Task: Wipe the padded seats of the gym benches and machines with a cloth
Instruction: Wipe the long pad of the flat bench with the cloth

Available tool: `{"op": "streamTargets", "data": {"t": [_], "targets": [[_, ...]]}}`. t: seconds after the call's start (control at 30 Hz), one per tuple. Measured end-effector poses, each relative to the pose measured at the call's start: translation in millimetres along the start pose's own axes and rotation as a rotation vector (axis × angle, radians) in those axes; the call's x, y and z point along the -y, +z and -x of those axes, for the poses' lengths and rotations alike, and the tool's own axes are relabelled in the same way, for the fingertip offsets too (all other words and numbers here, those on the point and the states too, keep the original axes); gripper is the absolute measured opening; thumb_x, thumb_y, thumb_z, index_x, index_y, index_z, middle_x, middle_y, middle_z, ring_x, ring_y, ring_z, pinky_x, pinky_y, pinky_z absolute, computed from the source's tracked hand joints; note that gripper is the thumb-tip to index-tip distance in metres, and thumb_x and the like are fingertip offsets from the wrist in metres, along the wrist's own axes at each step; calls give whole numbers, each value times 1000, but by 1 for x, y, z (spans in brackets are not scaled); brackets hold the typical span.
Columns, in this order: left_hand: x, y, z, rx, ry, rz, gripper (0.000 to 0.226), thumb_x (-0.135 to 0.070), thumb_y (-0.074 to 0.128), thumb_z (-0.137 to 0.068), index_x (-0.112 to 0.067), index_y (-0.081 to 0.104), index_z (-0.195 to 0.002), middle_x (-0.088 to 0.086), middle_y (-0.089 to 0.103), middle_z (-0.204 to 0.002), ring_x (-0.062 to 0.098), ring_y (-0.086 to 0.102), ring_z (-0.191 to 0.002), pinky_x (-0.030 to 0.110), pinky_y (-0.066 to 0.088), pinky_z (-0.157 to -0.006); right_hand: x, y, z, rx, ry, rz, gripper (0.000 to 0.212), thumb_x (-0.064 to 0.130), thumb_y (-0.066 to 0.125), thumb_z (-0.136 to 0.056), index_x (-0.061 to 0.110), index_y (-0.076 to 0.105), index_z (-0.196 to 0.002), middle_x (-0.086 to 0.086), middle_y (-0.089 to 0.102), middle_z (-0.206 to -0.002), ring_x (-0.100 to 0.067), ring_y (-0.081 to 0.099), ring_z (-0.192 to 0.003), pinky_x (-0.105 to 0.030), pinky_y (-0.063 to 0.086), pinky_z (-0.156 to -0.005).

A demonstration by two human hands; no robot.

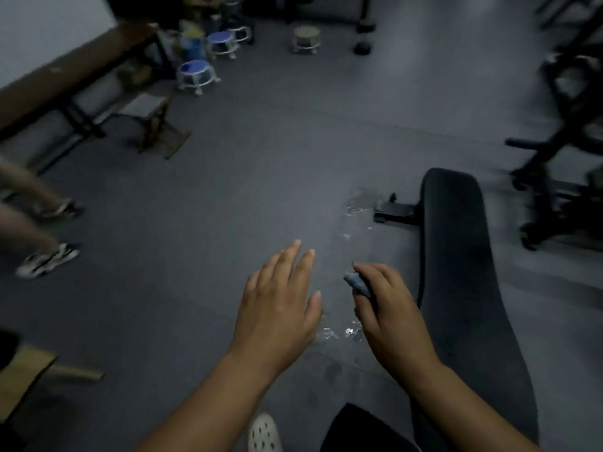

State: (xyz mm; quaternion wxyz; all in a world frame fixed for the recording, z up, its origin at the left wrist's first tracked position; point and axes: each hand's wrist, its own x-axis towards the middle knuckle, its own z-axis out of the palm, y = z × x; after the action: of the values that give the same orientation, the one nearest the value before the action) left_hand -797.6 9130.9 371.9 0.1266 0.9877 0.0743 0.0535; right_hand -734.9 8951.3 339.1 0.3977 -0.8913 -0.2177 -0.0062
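The right hand (388, 308) curls its fingers round a bunched blue cloth (357, 282), of which only one end shows. It is held just left of the dark padded bench seat (463, 272) and does not touch it. Further left of the seat, the left hand (280, 301) hovers with its fingers straight and spread, holding nothing. Wet patches (354, 207) glint on the floor beside the seat's far end. Far beyond stand blue-topped stools (197, 75) and a tub-like shape (192, 44), its contents too blurred to tell.
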Motion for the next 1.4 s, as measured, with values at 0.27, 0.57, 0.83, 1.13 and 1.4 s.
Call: {"op": "streamTargets", "data": {"t": [0.27, 0.57, 0.83, 1.13, 1.4], "targets": [[-8, 10, -152, 86, 404, 55, 61, -45, 40, -89, -17, 48, -143, 7, 46, -151, 30, 51, -130, 47, 46, -100, -14, -28, -59, -329, 305, 88, 39, 18, 58, -94, 28, 55, -132, 20, 47, -123, -9, 55, -108, -40, 56, -81], [-99, 52, -341, 192, 732, 61, 61, -47, 38, -92, -18, 44, -145, 5, 42, -153, 23, 45, -136, 41, 46, -100, -103, -71, -180, -511, 495, 79, 38, 27, 51, -96, 30, 52, -134, 17, 46, -127, -7, 53, -113, -38, 56, -84], [-150, 84, -485, 256, 835, 81, 60, -47, 35, -93, -21, 44, -146, 2, 41, -154, 20, 42, -137, 40, 43, -104, -174, -107, -294, -537, 607, 100, 39, 24, 55, -99, 29, 51, -137, 20, 44, -129, -5, 52, -114, -31, 55, -85], [-199, 150, -665, 371, 1003, 44, 61, -49, 34, -93, -23, 39, -148, -1, 36, -156, 17, 41, -138, 39, 42, -105, -268, -122, -420, -645, 767, 109, 39, 24, 51, -100, 31, 51, -139, 22, 45, -131, -3, 51, -119, -30, 52, -92], [-260, 228, -790, 504, 1108, -26, 60, -46, 38, -92, -21, 43, -146, 2, 39, -155, 20, 44, -136, 42, 44, -103, -376, -122, -510, -716, 921, -25, 38, 34, 38, -106, 28, 48, -142, 20, 51, -128, 3, 53, -116, -26, 50, -94]]}}
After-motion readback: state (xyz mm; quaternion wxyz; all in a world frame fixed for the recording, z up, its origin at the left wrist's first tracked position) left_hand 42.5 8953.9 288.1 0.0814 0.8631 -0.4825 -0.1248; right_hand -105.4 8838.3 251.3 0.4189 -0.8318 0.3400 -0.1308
